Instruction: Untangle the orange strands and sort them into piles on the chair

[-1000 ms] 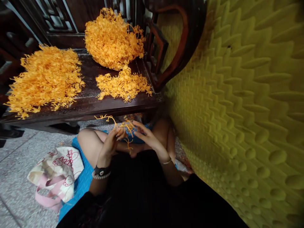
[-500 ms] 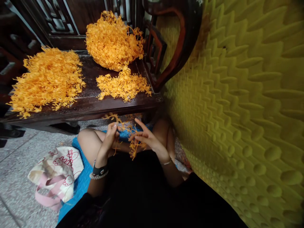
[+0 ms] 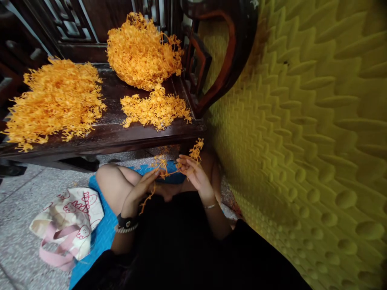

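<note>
My left hand [image 3: 140,190] and my right hand [image 3: 195,175] are held a little apart over my crossed legs. Between them runs a strand of small orange plastic pieces [image 3: 163,163]. The left fingers are pressed together on one part of it, and an end dangles below that palm. Fingers of the right hand close on the other part, with an orange cluster [image 3: 197,149] sticking up beyond them. On the dark wooden seat [image 3: 111,102] lie a wide orange pile [image 3: 57,102], a tall rounded one [image 3: 143,52] and a smaller flat one [image 3: 157,108].
A curved wooden armrest [image 3: 232,52] rises at the seat's right end. Yellow textured padding [image 3: 302,141] covers the right side. A cloth bag with pink handles [image 3: 72,223] rests at the left, beside the blue mat [image 3: 104,225] under me.
Both hands have turned, and the left fingers now extend forward. The orange strand has been drawn sideways between them, and one cluster has swung up past the right hand. The view has shifted slightly.
</note>
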A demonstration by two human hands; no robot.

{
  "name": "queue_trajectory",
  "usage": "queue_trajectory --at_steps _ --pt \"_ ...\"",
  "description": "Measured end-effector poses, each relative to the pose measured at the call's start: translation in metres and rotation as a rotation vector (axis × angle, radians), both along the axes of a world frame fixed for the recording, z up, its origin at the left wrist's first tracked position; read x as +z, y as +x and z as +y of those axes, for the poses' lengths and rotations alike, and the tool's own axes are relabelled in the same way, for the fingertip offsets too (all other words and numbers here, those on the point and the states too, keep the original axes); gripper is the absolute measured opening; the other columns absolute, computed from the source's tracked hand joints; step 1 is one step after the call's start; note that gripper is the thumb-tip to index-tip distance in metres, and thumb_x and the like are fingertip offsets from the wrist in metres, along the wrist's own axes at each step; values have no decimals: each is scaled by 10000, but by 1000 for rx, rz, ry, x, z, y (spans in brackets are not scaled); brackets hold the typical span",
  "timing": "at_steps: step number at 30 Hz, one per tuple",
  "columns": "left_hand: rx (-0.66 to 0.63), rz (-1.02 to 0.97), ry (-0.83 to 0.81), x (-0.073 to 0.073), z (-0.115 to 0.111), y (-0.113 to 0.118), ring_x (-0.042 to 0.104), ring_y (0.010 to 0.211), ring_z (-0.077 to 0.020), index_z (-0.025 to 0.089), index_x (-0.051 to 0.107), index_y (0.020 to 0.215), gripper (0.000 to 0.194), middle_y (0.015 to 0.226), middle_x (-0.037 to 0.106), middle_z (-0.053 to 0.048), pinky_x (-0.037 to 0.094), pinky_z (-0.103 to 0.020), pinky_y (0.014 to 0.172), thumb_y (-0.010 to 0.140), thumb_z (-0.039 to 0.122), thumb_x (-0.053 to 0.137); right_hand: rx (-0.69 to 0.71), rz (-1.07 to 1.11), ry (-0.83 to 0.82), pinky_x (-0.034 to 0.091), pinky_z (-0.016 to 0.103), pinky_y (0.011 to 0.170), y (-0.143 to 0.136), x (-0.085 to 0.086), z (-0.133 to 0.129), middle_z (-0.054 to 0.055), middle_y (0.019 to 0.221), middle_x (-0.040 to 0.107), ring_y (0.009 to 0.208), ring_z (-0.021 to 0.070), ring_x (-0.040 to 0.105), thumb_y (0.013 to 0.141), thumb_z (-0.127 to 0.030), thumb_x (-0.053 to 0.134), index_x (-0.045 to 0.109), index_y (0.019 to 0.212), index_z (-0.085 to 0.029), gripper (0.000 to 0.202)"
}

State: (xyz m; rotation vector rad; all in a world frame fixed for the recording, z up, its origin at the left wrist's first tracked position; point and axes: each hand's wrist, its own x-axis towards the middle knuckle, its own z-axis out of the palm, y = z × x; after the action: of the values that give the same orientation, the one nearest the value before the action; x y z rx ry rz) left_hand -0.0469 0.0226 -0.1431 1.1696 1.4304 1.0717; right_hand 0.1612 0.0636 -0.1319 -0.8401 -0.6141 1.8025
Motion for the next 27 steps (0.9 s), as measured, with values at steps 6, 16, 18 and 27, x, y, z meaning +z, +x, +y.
queue_trajectory --at_steps 6,16,18,27 --pt "43 116 53 7 -10 4 582 1099 -248 216 621 1055 255 1111 643 -79 429 -433 1014 820 313 613 20 -231 93 370 203 473 -1 13 -10 22 673 697 494 72 494 806 -403 663 751 910 -171 268" --pt "-236 159 243 41 -10 30 552 813 -210 210 662 849 103 849 637 -42 378 -286 773 768 256 703 104 -316 152 303 242 504 -26 32 -18 -40 512 487 487 85 369 815 -545 597 745 838 -167 407" --pt "-288 180 253 40 -7 32 525 774 -202 204 640 798 29 803 605 -39 359 -287 745 811 230 644 78 -378 191 297 249 522 -26 35 -20 -59 490 370 492 90 334 815 -560 592 734 769 -176 412" --pt "-418 302 639 69 -33 25 455 656 -171 202 479 733 175 681 515 -26 342 -293 618 885 122 445 -25 -487 459 364 306 663 -14 79 -45 3 624 494 630 147 459 898 -504 518 541 556 -202 457"
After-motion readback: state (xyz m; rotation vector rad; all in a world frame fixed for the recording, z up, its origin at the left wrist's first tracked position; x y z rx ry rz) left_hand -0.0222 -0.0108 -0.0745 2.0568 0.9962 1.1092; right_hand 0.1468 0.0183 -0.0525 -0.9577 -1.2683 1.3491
